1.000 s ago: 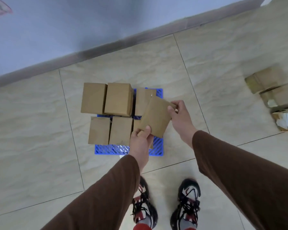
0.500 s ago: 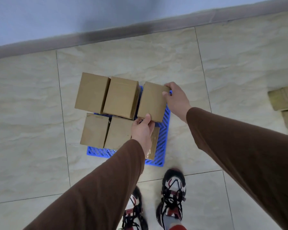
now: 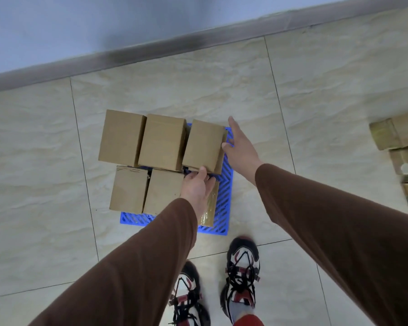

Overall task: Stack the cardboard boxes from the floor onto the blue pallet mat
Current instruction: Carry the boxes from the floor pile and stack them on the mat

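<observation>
A blue pallet mat lies on the tiled floor and carries several cardboard boxes. Three taller stacks line its far side; the right one is topped by a cardboard box. My left hand touches that box's near edge with its thumb and fingers, not curled round it. My right hand is spread open beside the box's right side, its thumb touching the box. Two lower boxes stand at the near left, and a third is mostly hidden under my left wrist.
More cardboard boxes lie on the floor at the right edge. A grey skirting board and blue wall run behind the mat. My two shoes stand just in front of the mat.
The box I carried in both hands has come down onto the far right stack. My right hand has let go and spread open; my left has loosened to a touch at the near edge.
</observation>
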### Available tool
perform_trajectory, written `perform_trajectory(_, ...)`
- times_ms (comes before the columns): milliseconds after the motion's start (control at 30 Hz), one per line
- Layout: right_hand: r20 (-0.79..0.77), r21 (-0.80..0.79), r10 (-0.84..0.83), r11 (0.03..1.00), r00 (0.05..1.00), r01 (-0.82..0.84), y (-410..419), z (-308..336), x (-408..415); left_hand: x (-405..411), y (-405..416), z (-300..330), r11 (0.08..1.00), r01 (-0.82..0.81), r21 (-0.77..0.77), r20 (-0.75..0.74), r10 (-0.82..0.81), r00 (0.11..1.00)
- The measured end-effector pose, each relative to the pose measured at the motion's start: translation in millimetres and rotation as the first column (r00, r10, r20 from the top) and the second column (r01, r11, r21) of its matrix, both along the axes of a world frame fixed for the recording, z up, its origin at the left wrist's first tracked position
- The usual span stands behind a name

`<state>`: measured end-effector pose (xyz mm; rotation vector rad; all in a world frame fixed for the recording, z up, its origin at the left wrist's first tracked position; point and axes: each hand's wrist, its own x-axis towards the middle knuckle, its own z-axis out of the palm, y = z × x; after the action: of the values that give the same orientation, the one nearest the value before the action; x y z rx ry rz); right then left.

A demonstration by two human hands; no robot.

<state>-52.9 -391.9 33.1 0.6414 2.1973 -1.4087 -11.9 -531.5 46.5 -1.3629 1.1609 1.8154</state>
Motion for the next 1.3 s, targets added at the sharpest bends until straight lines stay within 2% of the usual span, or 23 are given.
perform_trajectory(167, -0.023, 0.062, -0.124, 0.990, 0.992, 0.125, 28.4, 33.4, 53.4, 22.0, 9.7, 35.7, 0.984, 0.179, -0.010, -0.008, -0.179, 0.984)
perform_trajectory(267, -0.011, 0.091, -0.284, 0.955, 0.959, 0.284, 52.9, 62.0, 95.7, 36.8, 17.4, 65.4, 0.962, 0.271, -0.029, -0.040, -0.272, 0.961)
perform_trajectory(433, 0.058, 0.006, -0.624, 0.781, 0.779, 0.625, 98.3, 115.8, 169.9, 56.4, 41.1, 98.9, 0.863, 0.482, -0.154, -0.104, -0.499, 0.860)
perform_trajectory(567, 0.042, -0.015, -0.767, 0.640, 0.640, 0.768, 133.1, 143.5, 222.2, 73.6, 81.9, 118.3, 0.726, 0.633, -0.269, -0.113, -0.677, 0.727)
perform_trajectory(700, 0.023, -0.020, -0.838, 0.545, 0.546, 0.838, 171.2, 151.1, 272.3, 102.6, 128.6, 122.6, 0.582, 0.739, -0.339, -0.133, -0.808, 0.574)
perform_trajectory(867, 0.059, -0.015, -0.860, 0.506, 0.506, 0.862, 233.1, 149.2, 342.6, 159.0, 198.3, 125.5, 0.506, 0.750, -0.425, -0.099, -0.850, 0.518)
perform_trajectory(1000, 0.054, 0.048, -0.860, 0.509, 0.507, 0.859, 309.8, 151.7, 386.5, 207.3, 258.7, 120.8, 0.474, 0.741, -0.475, -0.075, -0.861, 0.503)
perform_trajectory(1300, 0.020, 0.144, -0.869, 0.491, 0.494, 0.859, 463.4, 134.7, 393.3, 239.1, 388.9, 105.5, 0.412, 0.791, -0.453, -0.097, -0.905, 0.415)
